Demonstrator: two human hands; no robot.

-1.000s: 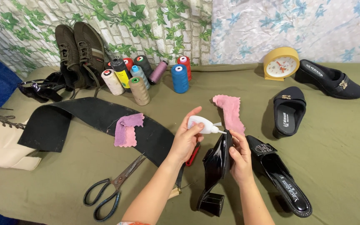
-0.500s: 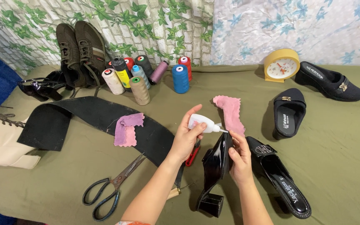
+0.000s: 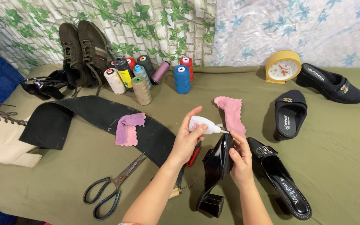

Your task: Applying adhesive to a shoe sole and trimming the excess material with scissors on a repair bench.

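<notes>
The left hand [image 3: 187, 139] is closed around a small white glue bottle [image 3: 202, 124], nozzle pointing right and touching the upper edge of a glossy black heeled shoe [image 3: 216, 164]. The right hand [image 3: 241, 160] clamps that shoe from its right side, holding it on edge, block heel down toward the olive cloth [image 3: 334, 166]. A matching shoe [image 3: 282, 179] lies just right of the right hand. A pink fabric strip [image 3: 231, 112] lies just behind the nozzle. Scissors [image 3: 113, 187] lie left of the left forearm, near a black strip [image 3: 92, 118].
</notes>
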